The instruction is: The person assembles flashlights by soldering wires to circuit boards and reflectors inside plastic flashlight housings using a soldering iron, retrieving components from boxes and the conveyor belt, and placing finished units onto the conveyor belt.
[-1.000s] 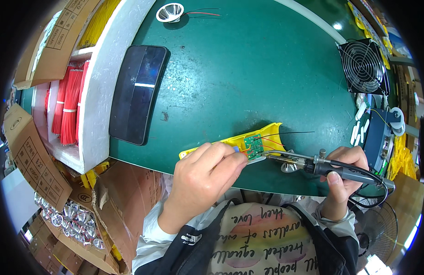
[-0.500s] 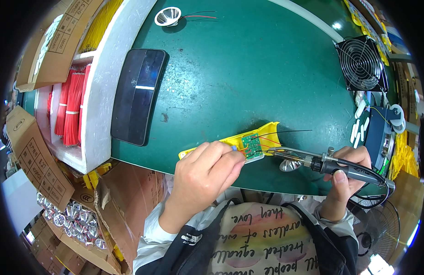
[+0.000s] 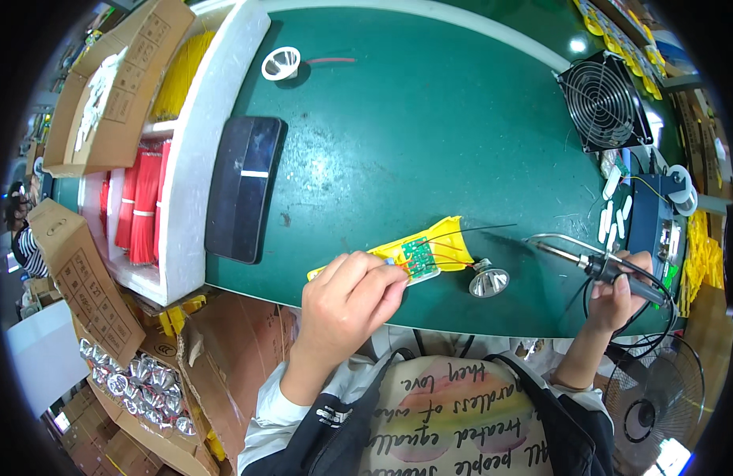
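My left hand (image 3: 352, 297) is closed on a yellow plastic housing (image 3: 447, 230) near the front edge of the green table, steadying it. Inside the housing sits a green circuit board (image 3: 419, 255) with red and black wires. Beside the housing's right end lies a silver reflector cup (image 3: 488, 282), close to the wires. My right hand (image 3: 622, 292) grips a soldering iron (image 3: 600, 266) fitted with a thin metal guide tube; its tip is in the air right of the housing, apart from the board. My left fingers cover the housing's left part.
A black phone-like slab (image 3: 245, 190) lies at left beside a white foam box (image 3: 193, 151) of red and yellow wires. Another reflector cup (image 3: 281, 63) sits at the far left. A black fan (image 3: 606, 103) and a soldering station (image 3: 650, 218) stand at right. Cardboard boxes (image 3: 93, 297) crowd the left.
My right hand has drawn the soldering iron away from the circuit board to the right. My left hand keeps its hold on the housing. The whole view has shifted slightly.
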The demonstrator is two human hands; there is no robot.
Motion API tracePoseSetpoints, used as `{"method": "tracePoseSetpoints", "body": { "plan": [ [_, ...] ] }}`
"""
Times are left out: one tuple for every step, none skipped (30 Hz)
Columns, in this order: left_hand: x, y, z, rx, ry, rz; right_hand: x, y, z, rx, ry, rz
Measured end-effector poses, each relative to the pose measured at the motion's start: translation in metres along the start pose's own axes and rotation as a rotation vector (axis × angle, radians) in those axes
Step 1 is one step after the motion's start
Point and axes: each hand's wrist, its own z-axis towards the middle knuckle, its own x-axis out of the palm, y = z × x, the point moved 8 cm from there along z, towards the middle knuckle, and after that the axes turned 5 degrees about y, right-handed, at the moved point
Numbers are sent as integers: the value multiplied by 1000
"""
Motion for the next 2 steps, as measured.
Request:
{"method": "tracePoseSetpoints", "body": {
  "plan": [
    [-1,2,3,17,-13,8,-7,-5,5,-14,-40,7],
    [2,3,-2,3,4,11,-7,-5,10,-49,-50,20]
  ]
}}
